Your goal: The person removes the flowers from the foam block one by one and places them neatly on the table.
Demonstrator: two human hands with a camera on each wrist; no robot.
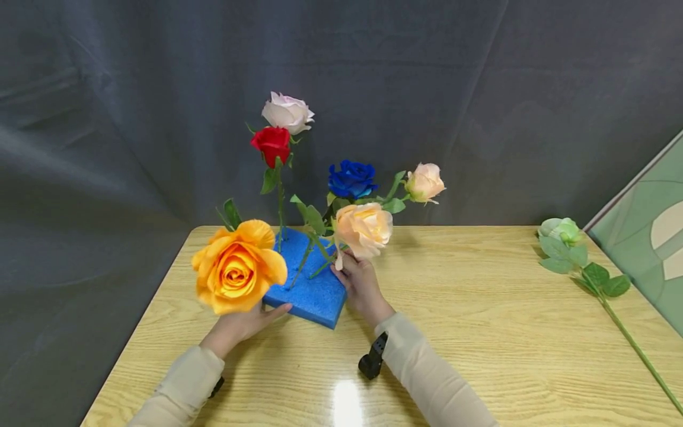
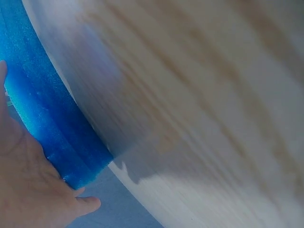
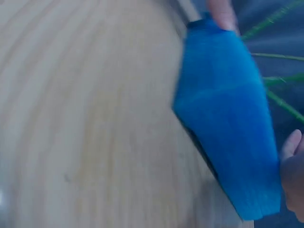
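Note:
A blue foam block (image 1: pixel 320 301) lies on the table, with several rose stems stuck in its top. My left hand (image 1: pixel 240 326) holds its front left side, thumb along the front edge, other fingers partly hidden behind a large orange rose (image 1: pixel 237 273). On the right side, my right hand (image 1: pixel 363 287) grips the block's edge beneath a peach rose (image 1: pixel 364 228). Red (image 1: pixel 272 145), pale pink (image 1: pixel 288 112) and blue (image 1: pixel 352 179) roses rise behind, and a light peach rose (image 1: pixel 425 182) leans right. In the right wrist view a fingertip (image 3: pixel 221 14) presses the foam's far end.
A pale green flower (image 1: pixel 560 230) with a long stem lies at the table's right side. Beside it leans a green patterned panel (image 1: pixel 651 231). A dark grey curtain (image 1: pixel 480 107) hangs behind the wooden table (image 1: pixel 469 308).

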